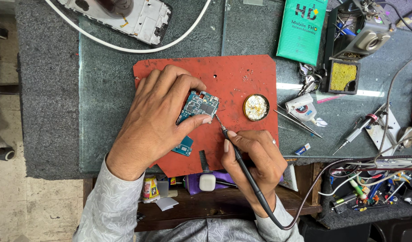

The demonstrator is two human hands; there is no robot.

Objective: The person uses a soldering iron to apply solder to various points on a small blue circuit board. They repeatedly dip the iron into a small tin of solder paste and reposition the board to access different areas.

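Note:
My left hand (159, 114) presses a small blue-green circuit board (198, 105) down on a red work mat (246, 76), thumb and fingers on the board's edges. My right hand (255, 154) holds a black soldering iron (235, 152) like a pen. Its tip touches the board's lower right edge. The iron's dark cable runs back under my right wrist. A second small blue board piece (184, 146) lies on the mat below my left palm.
A round tin of flux (256, 107) sits on the mat's right side. A disassembled phone frame (125, 15) and white cable lie at top left. A green packet (303, 29), sponge holder (343, 76), tweezers (298, 121) and tangled wires (376, 179) crowd the right.

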